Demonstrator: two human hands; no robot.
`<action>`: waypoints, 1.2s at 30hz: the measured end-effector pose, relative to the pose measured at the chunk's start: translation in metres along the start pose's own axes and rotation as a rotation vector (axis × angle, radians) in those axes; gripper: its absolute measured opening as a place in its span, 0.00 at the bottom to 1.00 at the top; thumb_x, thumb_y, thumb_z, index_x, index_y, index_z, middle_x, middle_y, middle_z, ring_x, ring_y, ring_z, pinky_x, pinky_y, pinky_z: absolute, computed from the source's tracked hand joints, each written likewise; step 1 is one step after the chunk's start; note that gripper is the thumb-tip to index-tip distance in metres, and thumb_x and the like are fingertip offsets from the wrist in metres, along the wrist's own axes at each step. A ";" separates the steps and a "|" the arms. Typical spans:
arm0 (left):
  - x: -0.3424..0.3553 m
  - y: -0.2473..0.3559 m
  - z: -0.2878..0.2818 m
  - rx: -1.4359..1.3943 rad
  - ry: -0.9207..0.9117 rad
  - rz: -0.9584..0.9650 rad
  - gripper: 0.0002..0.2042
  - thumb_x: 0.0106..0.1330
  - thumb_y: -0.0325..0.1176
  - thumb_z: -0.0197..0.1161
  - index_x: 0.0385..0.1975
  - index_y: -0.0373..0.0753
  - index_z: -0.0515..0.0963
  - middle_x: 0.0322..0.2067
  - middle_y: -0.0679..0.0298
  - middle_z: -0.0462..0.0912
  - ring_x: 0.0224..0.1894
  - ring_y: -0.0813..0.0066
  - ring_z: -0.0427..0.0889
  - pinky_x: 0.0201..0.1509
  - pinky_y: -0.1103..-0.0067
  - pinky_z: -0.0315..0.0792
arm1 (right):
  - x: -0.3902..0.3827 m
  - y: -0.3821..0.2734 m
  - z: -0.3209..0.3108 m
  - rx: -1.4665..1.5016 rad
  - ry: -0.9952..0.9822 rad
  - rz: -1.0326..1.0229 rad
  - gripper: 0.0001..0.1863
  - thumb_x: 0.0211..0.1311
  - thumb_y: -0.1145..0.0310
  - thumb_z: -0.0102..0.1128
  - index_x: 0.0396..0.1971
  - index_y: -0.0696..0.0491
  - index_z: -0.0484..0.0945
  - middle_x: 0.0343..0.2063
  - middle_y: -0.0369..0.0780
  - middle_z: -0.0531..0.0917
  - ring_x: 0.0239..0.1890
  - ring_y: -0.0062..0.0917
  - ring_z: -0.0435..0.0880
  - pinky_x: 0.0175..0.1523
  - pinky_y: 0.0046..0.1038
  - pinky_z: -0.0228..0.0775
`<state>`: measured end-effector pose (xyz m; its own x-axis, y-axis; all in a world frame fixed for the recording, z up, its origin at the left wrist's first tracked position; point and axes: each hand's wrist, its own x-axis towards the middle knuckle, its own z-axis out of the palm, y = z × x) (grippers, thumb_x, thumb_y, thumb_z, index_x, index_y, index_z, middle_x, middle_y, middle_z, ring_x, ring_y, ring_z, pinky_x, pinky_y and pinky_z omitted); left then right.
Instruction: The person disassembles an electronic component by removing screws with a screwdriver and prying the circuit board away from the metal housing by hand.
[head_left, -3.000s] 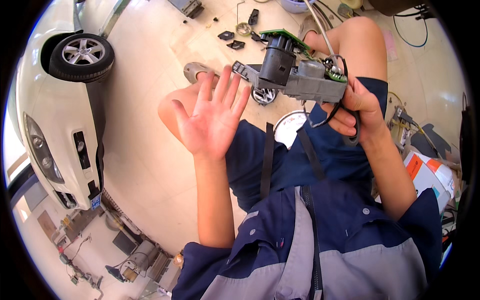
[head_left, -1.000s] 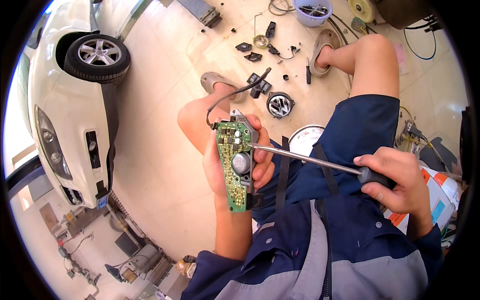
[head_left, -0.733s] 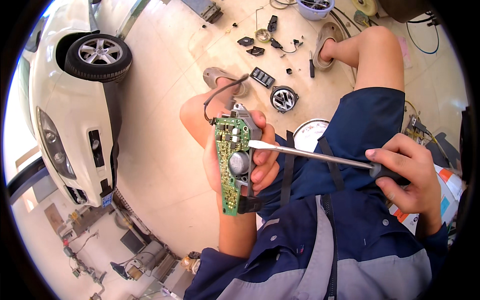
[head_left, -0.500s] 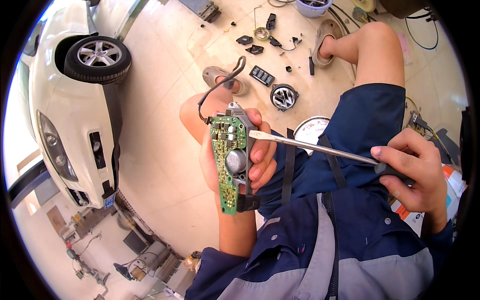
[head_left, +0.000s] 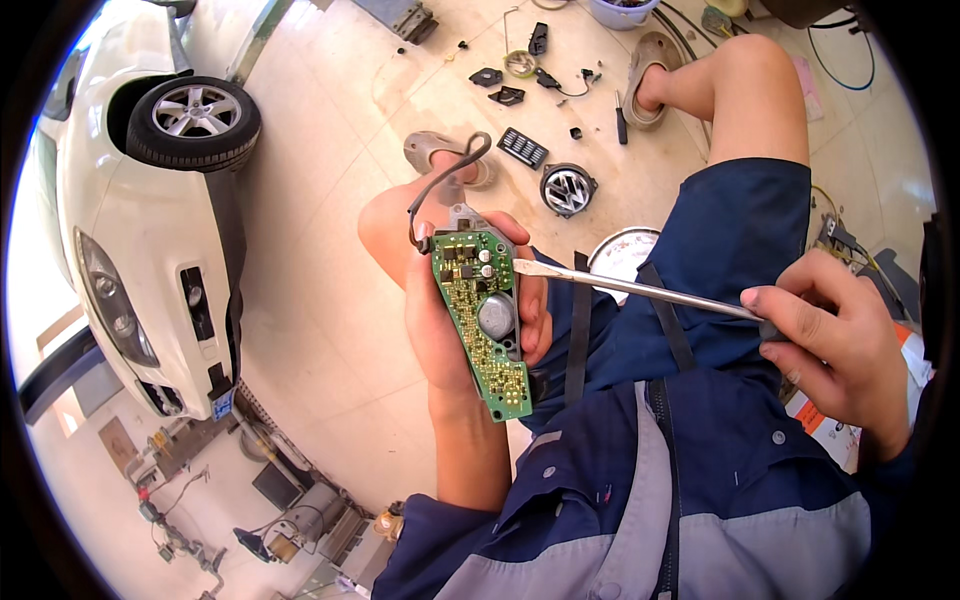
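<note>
My left hand (head_left: 440,335) is wrapped round a metal housing with a green circuit board (head_left: 462,300) on its upper face. A round silver part (head_left: 495,316) sits on the board among many small components. From its top end a dark cable (head_left: 440,180) loops up. In my right hand (head_left: 840,340) is a flat-blade screwdriver (head_left: 650,291), gripped by its dark handle. Its blade tip lies against, or just beside, the board's right edge, near the fingers of my left hand; actual contact I cannot tell.
On the tiled floor ahead lie a round car emblem (head_left: 568,190), a black slotted part (head_left: 522,148), several small black parts and another screwdriver (head_left: 621,122). A white round lid or bucket (head_left: 622,250) is between my legs. A white car (head_left: 140,270) stands at the left.
My left hand has turned the circuit board so its face shows more fully, its lower end swinging right. The screwdriver's tip has shifted slightly right with the board's edge.
</note>
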<state>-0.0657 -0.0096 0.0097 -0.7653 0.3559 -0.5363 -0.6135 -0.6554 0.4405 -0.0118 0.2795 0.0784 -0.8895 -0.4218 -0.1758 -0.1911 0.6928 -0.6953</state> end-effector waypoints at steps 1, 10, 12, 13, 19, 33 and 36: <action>0.000 -0.001 -0.001 0.042 0.020 0.000 0.32 0.71 0.60 0.35 0.43 0.31 0.67 0.15 0.56 0.67 0.09 0.68 0.65 0.09 0.76 0.59 | -0.001 -0.001 -0.001 -0.025 -0.029 -0.007 0.25 0.41 0.79 0.67 0.46 0.56 0.79 0.29 0.41 0.77 0.26 0.31 0.77 0.28 0.27 0.65; -0.002 -0.015 -0.024 0.085 0.073 -0.095 0.34 0.70 0.65 0.34 0.41 0.33 0.67 0.14 0.57 0.67 0.09 0.69 0.65 0.09 0.76 0.60 | 0.002 0.003 0.004 -0.003 -0.177 -0.028 0.19 0.52 0.74 0.65 0.46 0.58 0.77 0.30 0.41 0.76 0.24 0.34 0.78 0.28 0.30 0.70; -0.003 -0.019 -0.028 0.038 0.037 -0.081 0.33 0.70 0.65 0.34 0.41 0.33 0.67 0.14 0.58 0.66 0.09 0.69 0.64 0.09 0.76 0.60 | 0.002 0.008 0.008 0.116 -0.197 -0.014 0.19 0.53 0.74 0.65 0.47 0.58 0.77 0.30 0.42 0.76 0.25 0.34 0.78 0.29 0.30 0.71; -0.003 -0.020 -0.029 0.021 0.026 -0.072 0.33 0.70 0.64 0.34 0.42 0.33 0.67 0.14 0.58 0.66 0.09 0.69 0.64 0.09 0.76 0.60 | 0.002 0.012 0.012 0.191 -0.197 -0.014 0.18 0.54 0.74 0.65 0.47 0.58 0.77 0.31 0.42 0.76 0.25 0.35 0.78 0.29 0.30 0.71; -0.002 -0.030 -0.034 -0.184 0.009 -0.078 0.30 0.72 0.60 0.34 0.45 0.33 0.67 0.17 0.57 0.67 0.11 0.69 0.65 0.11 0.76 0.59 | 0.001 0.010 0.018 0.169 -0.177 0.004 0.19 0.55 0.75 0.64 0.49 0.59 0.77 0.31 0.43 0.76 0.27 0.36 0.79 0.31 0.29 0.72; 0.002 -0.032 -0.027 0.044 0.115 0.221 0.29 0.72 0.54 0.29 0.44 0.30 0.67 0.16 0.55 0.70 0.11 0.68 0.67 0.13 0.76 0.64 | 0.003 0.002 0.025 0.338 -0.191 0.024 0.21 0.56 0.76 0.60 0.52 0.59 0.75 0.32 0.43 0.75 0.29 0.35 0.79 0.34 0.30 0.72; 0.002 -0.033 -0.026 0.097 0.134 0.253 0.29 0.72 0.53 0.28 0.43 0.30 0.67 0.16 0.55 0.71 0.11 0.69 0.69 0.13 0.77 0.65 | 0.001 0.004 0.028 0.381 -0.197 0.031 0.21 0.58 0.74 0.59 0.53 0.59 0.74 0.33 0.44 0.76 0.29 0.34 0.79 0.34 0.29 0.72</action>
<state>-0.0421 -0.0048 -0.0243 -0.8677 0.0935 -0.4883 -0.4269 -0.6434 0.6354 -0.0013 0.2656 0.0560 -0.7891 -0.5335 -0.3045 0.0341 0.4569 -0.8889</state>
